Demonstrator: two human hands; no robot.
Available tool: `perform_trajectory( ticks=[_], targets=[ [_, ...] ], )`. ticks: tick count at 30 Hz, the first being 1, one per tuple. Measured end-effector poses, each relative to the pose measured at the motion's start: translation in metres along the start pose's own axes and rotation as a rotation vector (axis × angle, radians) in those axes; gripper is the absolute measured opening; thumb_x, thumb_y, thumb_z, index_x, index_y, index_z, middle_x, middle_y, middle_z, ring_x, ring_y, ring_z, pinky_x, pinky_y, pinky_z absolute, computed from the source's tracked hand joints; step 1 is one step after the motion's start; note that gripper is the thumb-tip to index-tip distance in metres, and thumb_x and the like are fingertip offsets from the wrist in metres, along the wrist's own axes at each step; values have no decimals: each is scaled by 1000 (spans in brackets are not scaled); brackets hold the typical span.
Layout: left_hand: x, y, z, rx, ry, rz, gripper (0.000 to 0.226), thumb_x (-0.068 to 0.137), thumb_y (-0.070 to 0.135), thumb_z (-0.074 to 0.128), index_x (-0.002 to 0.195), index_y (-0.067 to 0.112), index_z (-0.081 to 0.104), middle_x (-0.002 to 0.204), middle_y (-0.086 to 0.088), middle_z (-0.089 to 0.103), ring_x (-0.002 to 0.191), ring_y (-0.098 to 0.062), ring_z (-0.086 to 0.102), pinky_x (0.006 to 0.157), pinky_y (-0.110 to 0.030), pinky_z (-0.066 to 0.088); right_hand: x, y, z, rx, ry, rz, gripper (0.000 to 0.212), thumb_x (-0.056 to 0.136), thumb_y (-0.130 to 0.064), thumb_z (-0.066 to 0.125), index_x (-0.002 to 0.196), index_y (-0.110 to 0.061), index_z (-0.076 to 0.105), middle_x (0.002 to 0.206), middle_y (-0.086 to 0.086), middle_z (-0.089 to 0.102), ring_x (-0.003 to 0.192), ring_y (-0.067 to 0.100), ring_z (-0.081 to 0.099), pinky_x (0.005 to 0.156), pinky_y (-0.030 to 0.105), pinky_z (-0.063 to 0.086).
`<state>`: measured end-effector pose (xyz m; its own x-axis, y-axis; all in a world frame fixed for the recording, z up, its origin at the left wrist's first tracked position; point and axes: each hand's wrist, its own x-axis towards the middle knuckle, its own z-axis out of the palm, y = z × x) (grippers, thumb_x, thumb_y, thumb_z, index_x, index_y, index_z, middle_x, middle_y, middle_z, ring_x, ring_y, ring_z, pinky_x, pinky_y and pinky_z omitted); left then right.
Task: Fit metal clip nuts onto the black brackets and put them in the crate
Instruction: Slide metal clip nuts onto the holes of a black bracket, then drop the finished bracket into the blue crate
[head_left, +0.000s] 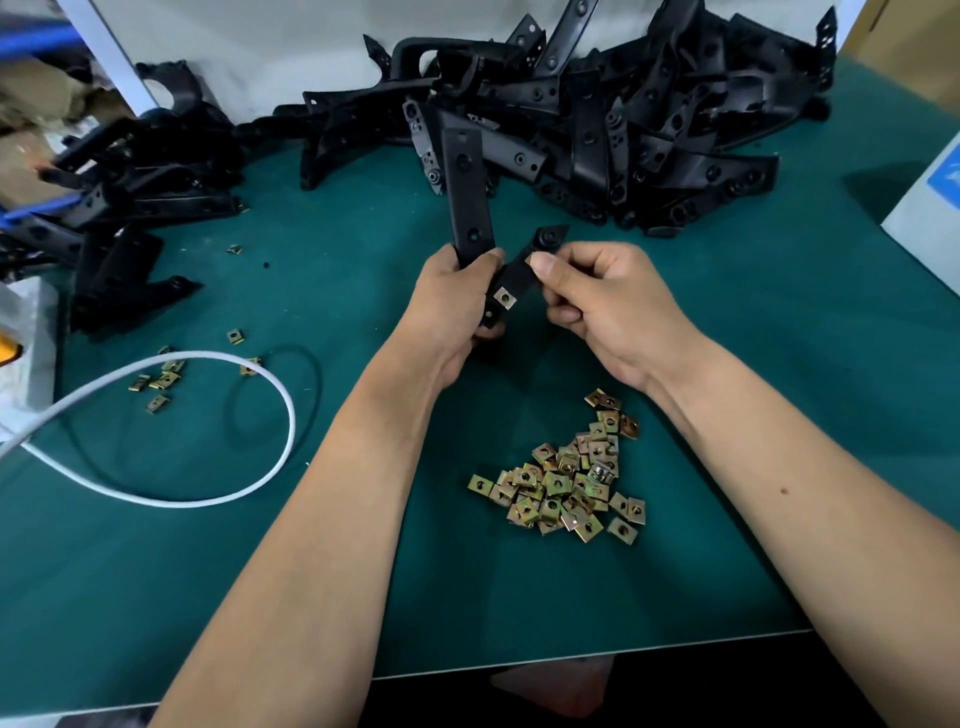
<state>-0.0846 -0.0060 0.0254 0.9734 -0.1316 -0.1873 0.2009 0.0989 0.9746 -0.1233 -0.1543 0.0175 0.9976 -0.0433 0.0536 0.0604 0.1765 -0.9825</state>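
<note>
While both grip, bracket (470, 197) between left hand (457, 301), right hand (613, 306)

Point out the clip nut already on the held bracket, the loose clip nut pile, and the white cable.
fitted clip nut (503, 297): head view, its flat face.
clip nut pile (563, 480): head view, pile's middle.
white cable (291, 415): head view, loop's right bend.

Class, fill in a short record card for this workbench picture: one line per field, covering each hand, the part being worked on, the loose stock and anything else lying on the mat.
left hand: grips the held bracket near its lower bend
right hand: pinches the bracket's short arm
fitted nut: one clipped on the short arm, between the hands
nut pile: on the mat, near the right forearm
stray nuts: small cluster at left
bracket heap: at the back of the mat
cable: white loop at left
crate: not seen
</note>
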Motion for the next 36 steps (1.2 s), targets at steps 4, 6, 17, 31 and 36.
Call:
perform_trajectory(
  ticks=[4, 6, 17, 31, 36],
  targets=[
    [-5, 4, 3, -208, -56, -101, 10, 105, 13, 52, 95, 14, 50, 70, -1, 47, 48, -9, 36, 38, -20, 26, -1, -4, -1, 147, -95, -23, 27, 99, -7, 64, 74, -11, 74, 68, 0, 60, 68, 10, 49, 57, 17, 41],
    [-6, 6, 2, -259, -110, -127, 11, 105, 12, 50, 94, 14, 50, 72, -3, 45, 49, -9, 33, 37, -19, 26, -2, -5, -3, 182, -143, -38, 31, 98, -5, 63, 73, -16, 78, 71, 2, 64, 71, 10, 55, 59, 17, 43],
    [-10, 8, -2, -187, -262, -182, 17, 106, 12, 46, 90, 16, 48, 73, -3, 44, 44, -7, 32, 32, -16, 23, -2, 0, -9, 136, -133, -106, 15, 83, -16, 76, 69, -20, 78, 71, -2, 69, 70, 8, 63, 57, 18, 47],
    [-2, 3, -11, 2, -6, 35, 17, 104, 14, 57, 87, 16, 51, 60, 7, 51, 42, -7, 40, 37, -17, 26, 5, 11, -17, -293, -25, -179, 14, 91, -23, 79, 77, -21, 77, 65, 8, 67, 52, 14, 52, 47, 26, 45],
    [-2, 3, -16, -22, 52, 48, 21, 103, 14, 56, 85, 15, 47, 64, 3, 47, 44, -8, 36, 36, -20, 24, 4, 6, -20, -379, 42, -133, 16, 100, -26, 68, 100, -13, 75, 79, -1, 73, 55, 15, 57, 47, 30, 47]
  ],
)
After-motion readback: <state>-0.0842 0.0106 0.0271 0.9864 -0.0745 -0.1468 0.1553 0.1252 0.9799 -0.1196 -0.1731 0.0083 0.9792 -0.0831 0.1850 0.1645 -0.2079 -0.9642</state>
